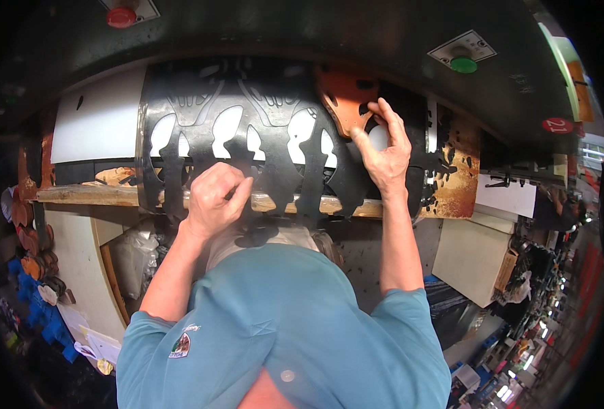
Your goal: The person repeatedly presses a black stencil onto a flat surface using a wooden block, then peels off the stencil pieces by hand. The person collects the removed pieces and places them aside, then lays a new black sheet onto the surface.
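A black sheet (274,178) with several shaped cut-outs lies across the bench, its near edge hanging in uneven strips. White shows through the openings. At the sheet's far right is an orange cutting die (345,102), a flat tapered shape with dark holes. My right hand (387,146) grips its near right side, thumb at the narrow lower end and fingers along the right edge. My left hand (217,196) is closed above the sheet's near edge, left of centre, thumb against curled fingers. Whatever lies within that pinch is hidden.
A dark machine beam spans the far side, with a red button (120,17) and a green button (463,64). A white board (101,116) lies left of the sheet. Black scraps litter the worn brown board (460,174) at right. A pale cabinet (471,255) stands below right.
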`<move>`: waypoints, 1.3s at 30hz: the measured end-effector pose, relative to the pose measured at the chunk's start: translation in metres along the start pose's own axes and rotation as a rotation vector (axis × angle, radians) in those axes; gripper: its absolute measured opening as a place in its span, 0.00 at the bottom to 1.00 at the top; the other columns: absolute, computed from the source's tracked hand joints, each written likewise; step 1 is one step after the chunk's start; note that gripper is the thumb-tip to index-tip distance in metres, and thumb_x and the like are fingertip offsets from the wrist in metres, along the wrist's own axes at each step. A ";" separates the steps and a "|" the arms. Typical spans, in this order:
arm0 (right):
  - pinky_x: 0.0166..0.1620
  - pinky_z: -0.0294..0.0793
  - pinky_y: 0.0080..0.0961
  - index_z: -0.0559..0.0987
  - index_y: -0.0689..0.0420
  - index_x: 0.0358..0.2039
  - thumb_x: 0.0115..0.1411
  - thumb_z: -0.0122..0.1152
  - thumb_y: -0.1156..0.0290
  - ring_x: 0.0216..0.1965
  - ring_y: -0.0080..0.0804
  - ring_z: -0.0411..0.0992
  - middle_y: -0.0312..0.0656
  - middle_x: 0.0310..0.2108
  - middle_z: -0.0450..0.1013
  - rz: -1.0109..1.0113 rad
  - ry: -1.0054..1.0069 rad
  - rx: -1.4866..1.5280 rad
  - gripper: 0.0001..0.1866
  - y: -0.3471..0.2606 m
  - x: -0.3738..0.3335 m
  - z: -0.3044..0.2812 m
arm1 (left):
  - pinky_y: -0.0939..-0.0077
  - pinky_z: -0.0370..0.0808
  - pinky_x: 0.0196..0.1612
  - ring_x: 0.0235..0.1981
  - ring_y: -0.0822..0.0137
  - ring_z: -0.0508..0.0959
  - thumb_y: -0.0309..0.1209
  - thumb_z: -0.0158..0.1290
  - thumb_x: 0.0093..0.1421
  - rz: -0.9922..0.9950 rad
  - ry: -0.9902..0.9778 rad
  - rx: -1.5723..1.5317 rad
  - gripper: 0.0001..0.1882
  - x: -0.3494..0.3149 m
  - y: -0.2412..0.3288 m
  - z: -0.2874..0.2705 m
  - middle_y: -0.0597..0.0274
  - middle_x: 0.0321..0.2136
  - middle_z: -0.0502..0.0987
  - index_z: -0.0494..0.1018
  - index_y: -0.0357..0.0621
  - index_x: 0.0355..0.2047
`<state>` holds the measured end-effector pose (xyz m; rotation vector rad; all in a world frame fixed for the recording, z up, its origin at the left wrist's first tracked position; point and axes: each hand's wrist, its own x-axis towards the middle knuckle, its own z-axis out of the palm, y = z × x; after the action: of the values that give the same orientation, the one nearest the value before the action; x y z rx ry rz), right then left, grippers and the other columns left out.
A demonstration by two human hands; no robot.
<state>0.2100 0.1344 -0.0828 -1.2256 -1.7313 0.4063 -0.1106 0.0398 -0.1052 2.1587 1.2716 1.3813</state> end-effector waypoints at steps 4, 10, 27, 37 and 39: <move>0.45 0.77 0.19 0.83 0.63 0.47 0.67 0.70 0.77 0.39 0.18 0.75 0.35 0.40 0.79 0.007 0.385 0.213 0.09 -0.033 0.023 -0.022 | 0.63 0.76 0.28 0.24 0.54 0.79 0.16 0.65 0.56 0.035 0.018 0.031 0.10 0.000 -0.001 -0.002 0.55 0.24 0.78 0.74 0.39 0.29; 0.40 0.78 0.28 0.82 0.63 0.37 0.67 0.67 0.76 0.32 0.32 0.78 0.44 0.32 0.79 -0.253 0.342 -0.181 0.04 -0.055 0.049 -0.061 | 0.63 0.75 0.29 0.24 0.53 0.79 0.20 0.66 0.59 0.003 0.046 0.084 0.09 0.003 0.002 0.002 0.55 0.23 0.77 0.75 0.38 0.27; 0.37 0.72 0.39 0.84 0.56 0.37 0.58 0.75 0.69 0.32 0.40 0.69 0.38 0.25 0.70 -0.060 0.213 -0.384 0.10 -0.010 -0.094 0.000 | 0.65 0.77 0.36 0.30 0.59 0.79 0.31 0.69 0.60 0.022 -0.156 0.078 0.06 0.011 0.011 -0.002 0.63 0.28 0.86 0.85 0.43 0.29; 0.39 0.73 0.41 0.83 0.60 0.39 0.60 0.74 0.70 0.32 0.42 0.70 0.41 0.26 0.71 -0.057 0.192 -0.377 0.10 -0.015 -0.101 -0.003 | 0.60 0.74 0.43 0.36 0.58 0.78 0.38 0.69 0.61 0.013 -0.178 0.211 0.11 0.001 0.019 0.006 0.64 0.30 0.79 0.80 0.46 0.29; 0.40 0.74 0.40 0.83 0.60 0.40 0.60 0.73 0.70 0.32 0.41 0.71 0.41 0.26 0.71 -0.012 0.177 -0.358 0.10 -0.015 -0.103 -0.005 | 0.60 0.72 0.43 0.36 0.57 0.79 0.38 0.69 0.60 0.019 -0.151 0.209 0.13 0.000 0.021 0.006 0.63 0.30 0.79 0.79 0.46 0.27</move>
<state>0.2119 0.0375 -0.1214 -1.4542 -1.7023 -0.0245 -0.0944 0.0286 -0.0948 2.3667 1.3934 1.1098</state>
